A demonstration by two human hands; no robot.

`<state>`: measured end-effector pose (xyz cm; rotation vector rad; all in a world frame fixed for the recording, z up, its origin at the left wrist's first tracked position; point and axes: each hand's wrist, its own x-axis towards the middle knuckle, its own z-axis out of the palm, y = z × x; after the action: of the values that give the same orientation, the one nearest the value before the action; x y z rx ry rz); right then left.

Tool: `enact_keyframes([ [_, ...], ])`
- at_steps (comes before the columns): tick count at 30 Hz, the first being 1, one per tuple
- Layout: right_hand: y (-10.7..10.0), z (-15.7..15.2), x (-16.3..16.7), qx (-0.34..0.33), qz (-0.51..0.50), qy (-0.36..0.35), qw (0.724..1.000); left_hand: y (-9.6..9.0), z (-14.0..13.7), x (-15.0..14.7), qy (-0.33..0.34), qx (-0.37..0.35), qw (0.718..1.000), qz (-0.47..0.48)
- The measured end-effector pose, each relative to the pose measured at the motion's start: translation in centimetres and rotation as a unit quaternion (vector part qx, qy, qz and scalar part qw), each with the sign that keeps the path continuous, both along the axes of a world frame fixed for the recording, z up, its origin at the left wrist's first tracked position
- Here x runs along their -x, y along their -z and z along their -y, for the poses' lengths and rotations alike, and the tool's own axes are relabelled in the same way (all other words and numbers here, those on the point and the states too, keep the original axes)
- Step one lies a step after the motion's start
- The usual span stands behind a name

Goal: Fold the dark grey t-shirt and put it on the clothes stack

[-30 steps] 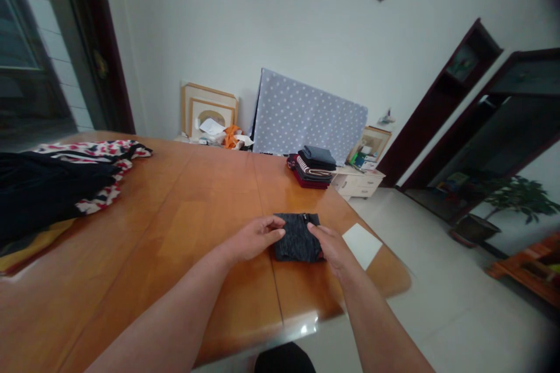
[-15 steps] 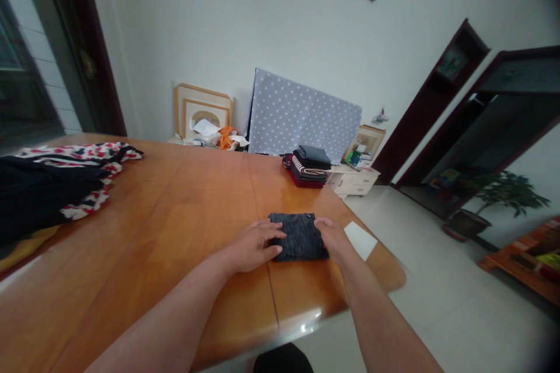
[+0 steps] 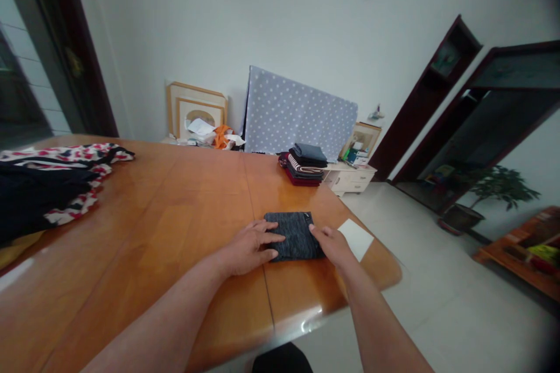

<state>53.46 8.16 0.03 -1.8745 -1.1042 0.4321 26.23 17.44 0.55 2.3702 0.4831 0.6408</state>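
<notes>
A dark grey, mottled garment (image 3: 294, 236), folded into a small rectangle, lies flat on the wooden table (image 3: 205, 198) in front of me. My left hand (image 3: 254, 245) rests on its left side, fingers spread and laid flat over the cloth. At the right edge, my right hand (image 3: 330, 242) has its fingers drawn together on the cloth, one fingertip pressing on top near the upper right corner. Its other fingers are partly hidden. A small light mark shows at that corner. Farther back stands a stack of folded clothes (image 3: 305, 166), dark, striped and deep red.
Loose clothes (image 3: 48, 189), navy and red-white patterned, are heaped at the table's left. A white sheet (image 3: 356, 239) lies near the right edge. Behind the table are a dotted grey cloth (image 3: 297, 108), picture frames (image 3: 175, 106) and a white cabinet (image 3: 350, 180). A potted plant (image 3: 464, 218) stands right.
My right hand's fingertip has shifted slightly inward and down over the garment's right edge. My left hand stays spread on the cloth. The whole view has shifted a little.
</notes>
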Motion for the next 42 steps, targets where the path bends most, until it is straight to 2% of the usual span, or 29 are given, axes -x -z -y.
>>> enact_keyframes([
  [4,-0.3,0.0,0.6,0.008,0.017,-0.029,0.999,0.1,0.0,-0.1,-0.001,-0.005,1.0,-0.021],
  [7,-0.7,-0.4,0.5,-0.019,0.018,-0.013,1.0,0.1,0.0,-0.1,-0.002,-0.008,1.0,-0.025],
  [11,-0.5,-0.5,-0.4,-0.018,0.027,0.008,0.999,0.1,0.0,-0.1,0.002,-0.006,1.0,-0.023],
  [18,-0.2,1.4,-1.0,-0.026,0.038,0.06,0.997,0.1,0.0,-0.1,-0.008,-0.01,0.999,-0.038],
  [20,-0.4,2.1,-0.3,-0.003,0.08,0.053,0.995,0.1,0.0,-0.1,-0.008,-0.014,0.999,-0.052],
  [25,-0.7,3.0,1.9,0.112,0.179,-0.007,0.977,0.0,0.0,0.0,-0.004,-0.011,0.998,-0.059],
  [28,-1.2,2.5,2.6,0.107,0.221,-0.015,0.969,-0.3,0.2,-0.2,-0.007,0.014,0.999,-0.041],
  [31,-2.4,1.2,3.5,0.059,0.215,0.008,0.975,-0.8,0.2,-0.4,-0.018,0.096,0.995,0.029],
  [33,-3.6,0.2,5.1,0.016,0.179,0.028,0.983,-1.2,-0.1,-0.3,-0.043,0.201,0.973,0.108],
  [35,-5.0,-0.7,7.6,-0.042,0.132,0.003,0.99,-1.5,-0.7,0.0,-0.095,0.335,0.92,0.183],
  [36,-5.7,-1.1,9.1,-0.074,0.104,-0.039,0.991,-1.6,-1.1,0.3,-0.12,0.402,0.884,0.207],
  [38,-6.8,-1.6,11.9,-0.123,0.036,-0.177,0.976,-1.8,-2.0,1.1,-0.148,0.513,0.812,0.235],
  [40,-7.4,-1.9,13.6,-0.154,-0.031,-0.253,0.955,-2.1,-2.8,2.1,-0.165,0.577,0.76,0.248],
  [42,-7.2,-2.1,13.6,-0.169,-0.073,-0.229,0.956,-2.3,-3.6,3.0,-0.198,0.601,0.73,0.258],
])
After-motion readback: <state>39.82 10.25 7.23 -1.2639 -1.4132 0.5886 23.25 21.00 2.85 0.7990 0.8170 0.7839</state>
